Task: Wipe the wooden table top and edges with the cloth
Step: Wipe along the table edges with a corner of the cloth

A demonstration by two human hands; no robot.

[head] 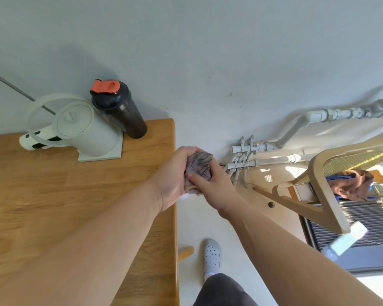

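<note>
Two hands meet on the cloth (200, 164), a striped grey rag bunched into a wad just off the right edge of the wooden table (53, 206), toward its far end. The left hand (175, 173) curls its fingers over the wad from the table side. The right hand (212, 184) grips it from the other side, thumb pressed along the fabric. The cloth is not spread on the top; whether it touches the edge cannot be told, since the left hand covers that spot.

Progress, as a judgement: the rag appears to be gathered or regripped rather than drawn over wood. The top shows no damp streak or dust line, so the share already wiped cannot be read. The far corner under the kettle (80, 129) and the shaker bottle (119, 109) probably remains to be done, as do the edges.

Hidden or unclear: both forearms cover much of the near right part of the top and its right edge. The frame cuts off the table's left and near sides. The cloth's full size is lost in the wad.
</note>
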